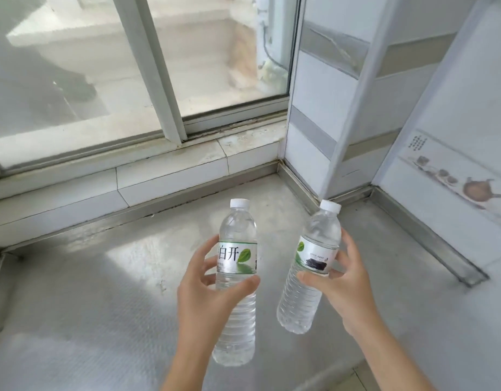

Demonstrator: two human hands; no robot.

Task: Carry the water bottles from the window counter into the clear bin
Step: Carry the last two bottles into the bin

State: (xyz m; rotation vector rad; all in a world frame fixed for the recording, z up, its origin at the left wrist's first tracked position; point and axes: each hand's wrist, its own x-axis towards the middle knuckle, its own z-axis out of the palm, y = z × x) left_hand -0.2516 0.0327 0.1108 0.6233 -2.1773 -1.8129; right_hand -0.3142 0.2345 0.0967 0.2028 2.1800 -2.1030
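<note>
Two full water bottles, the left bottle (235,280) upright in the left hand (208,294) and the right bottle (310,266) tilted in the right hand (342,289), hung above the steel counter (88,292), each gripped mid-body, where smooth plastic looked liable to slip.

Bright, flat daylight; wide-angle bend at the edges.

Light enters through the window (74,66) at 11 o'clock, and the scene behind the glass is washed out and hazy. The metal counter (88,277) shows a broad soft glare patch at 9 o'clock and a smaller one at centre. Shadows are faint and diffuse. Straight lines of the window frame (164,80) and the wall tiles (455,136) at 2 o'clock bow outward. Both bottle labels (238,258) read sharp; the corners are slightly soft, with mild compression smear overall.
</note>
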